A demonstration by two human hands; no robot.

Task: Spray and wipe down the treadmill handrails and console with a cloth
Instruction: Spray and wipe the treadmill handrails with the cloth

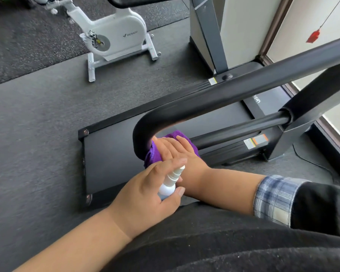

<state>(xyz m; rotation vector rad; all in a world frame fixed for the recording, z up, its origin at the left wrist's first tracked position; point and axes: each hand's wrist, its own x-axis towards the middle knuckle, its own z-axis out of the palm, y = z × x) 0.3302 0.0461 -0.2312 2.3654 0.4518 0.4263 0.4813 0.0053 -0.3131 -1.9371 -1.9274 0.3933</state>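
Dark, soft-looking fabric of the person's clothing (224,242) fills the bottom of the head view, with a blue-and-white plaid cuff (273,199) showing at the right forearm. Just beyond it, the left hand (145,193) grips a small white spray bottle (170,183) — fingers curled round its rounded body, thumb along the side, the index finger arched over the ribbed nozzle, which points up toward the other hand. The right hand (177,152) lies with fingers straight and together, pressing a purple cloth (155,156) of nubby, towel-like weave against the lower end of the handrail (224,95). That rail is a thick, smooth, matte black tube that runs down from the upper right and bends in a tight curve where the cloth meets it; a thinner black bar (243,126) runs beneath it to a grey upright.

Below the hands sits the flat black deck of the treadmill (110,154) — a rectangle with a screw at each visible corner — resting on speckled grey rubber flooring (37,134). Farther back stands a glossy white exercise bike (116,34) on a T-shaped base. A small red tag (313,37) hangs on a thin cord at the upper right.
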